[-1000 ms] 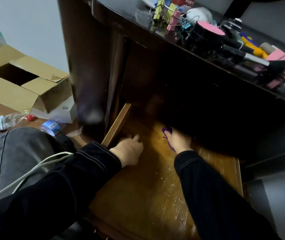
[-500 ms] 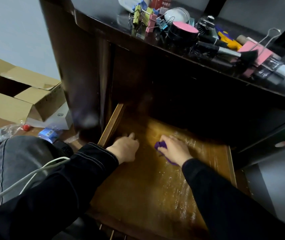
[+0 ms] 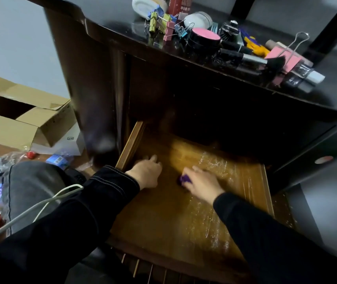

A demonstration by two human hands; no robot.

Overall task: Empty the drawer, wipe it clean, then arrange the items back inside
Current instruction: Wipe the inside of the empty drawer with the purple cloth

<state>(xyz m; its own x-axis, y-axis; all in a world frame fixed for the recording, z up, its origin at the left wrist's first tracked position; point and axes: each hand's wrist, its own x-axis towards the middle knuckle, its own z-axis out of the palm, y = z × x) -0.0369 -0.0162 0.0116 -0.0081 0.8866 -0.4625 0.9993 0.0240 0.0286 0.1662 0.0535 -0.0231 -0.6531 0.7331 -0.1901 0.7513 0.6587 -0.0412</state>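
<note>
Centre frame, the right hand [image 3: 201, 184] clutches the purple cloth [image 3: 184, 179]: soft, light, probably best bunched under the palm. The left hand [image 3: 146, 173] is blurred, so I cannot tell its fingers.

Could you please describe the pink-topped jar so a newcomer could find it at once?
Start at the dark cabinet top above the open drawer. Right of the coloured binder clips stands a low round black jar; its flat pink top sets it apart from the white jar behind.

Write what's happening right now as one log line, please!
stage: wiping | right hand: holds purple cloth on drawer floor | left hand: rests in drawer | items: on cabinet top
</note>
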